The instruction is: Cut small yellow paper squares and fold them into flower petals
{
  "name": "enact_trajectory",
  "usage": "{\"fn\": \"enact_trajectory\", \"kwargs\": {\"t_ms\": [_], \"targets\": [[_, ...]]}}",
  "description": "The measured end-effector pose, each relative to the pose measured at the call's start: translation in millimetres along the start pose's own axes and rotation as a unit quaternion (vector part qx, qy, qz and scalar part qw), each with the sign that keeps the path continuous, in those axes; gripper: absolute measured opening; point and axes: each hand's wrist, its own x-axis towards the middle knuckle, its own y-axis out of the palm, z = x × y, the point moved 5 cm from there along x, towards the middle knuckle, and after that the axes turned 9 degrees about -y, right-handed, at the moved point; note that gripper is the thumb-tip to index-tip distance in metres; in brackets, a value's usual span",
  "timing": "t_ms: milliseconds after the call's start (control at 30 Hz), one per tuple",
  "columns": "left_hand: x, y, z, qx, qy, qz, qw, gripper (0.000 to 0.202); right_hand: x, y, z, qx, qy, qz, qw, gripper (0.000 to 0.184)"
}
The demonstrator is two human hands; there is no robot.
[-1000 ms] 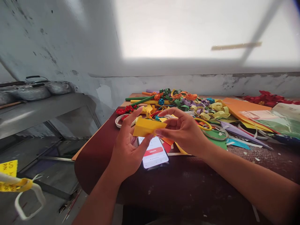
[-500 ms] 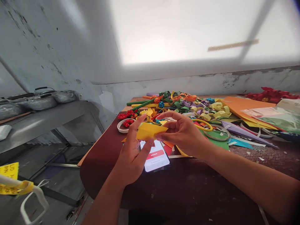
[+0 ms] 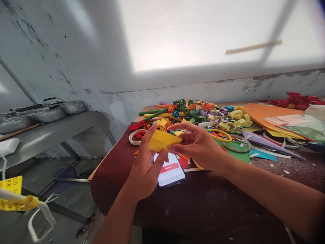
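Observation:
A piece of yellow paper [image 3: 162, 139] is held up between my two hands above the table. My left hand [image 3: 146, 169] grips its left side and lower edge, thumb in front and fingers behind. With thumb and fingers, my right hand [image 3: 199, 144] pinches the paper's right corner. Below the paper a phone [image 3: 172, 173] with a lit screen lies on the dark table, its upper part covered by my left hand and the paper. Just behind my left fingers sit a white tape roll [image 3: 132, 138] and red paper flowers [image 3: 140, 134].
Paper strips and chains [image 3: 203, 112] are heaped at the back, with rolled green paper [image 3: 155, 115] beside them. Orange sheets [image 3: 266, 115], a purple paper cone [image 3: 273, 144] and a yellow ring [image 3: 223, 135] lie to the right. Wrapped pots [image 3: 50, 113] stand on a metal bench at left.
The view has shifted slightly, so the surroundings sit a little further right. Both hands keep their hold on the yellow paper, with hardly any movement.

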Motion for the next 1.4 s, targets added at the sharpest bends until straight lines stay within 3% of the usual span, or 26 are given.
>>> {"fn": "enact_trajectory", "kwargs": {"t_ms": [500,767,1000,1233,1300,1400], "targets": [[1,-2.1,-1,-0.004,-0.090,0.022,0.996,0.075,0,2,1,0.020,0.007,0.011,1.000,0.059],[1,-1.9,-2,0.016,-0.094,0.011,0.995,0.078,1,3,1,0.031,-0.006,0.018,0.999,0.058],[2,-4.0,3,-0.051,-0.071,-0.021,0.996,0.089,-1,3,0,0.029,-0.040,0.024,0.999,0.054],[4,-4.1,0,-0.090,-0.084,-0.001,0.992,0.095,-2,-7,9,-0.125,-0.129,-0.002,0.984,0.034],[5,-7.9,-1,-0.092,-0.076,-0.019,0.993,0.087,-2,-8,10,-0.126,-0.135,-0.010,0.983,0.032],[6,-11.6,-2,-0.069,-0.058,-0.018,0.996,0.044,-2,-9,8,-0.074,-0.124,-0.038,0.989,0.030]]}}
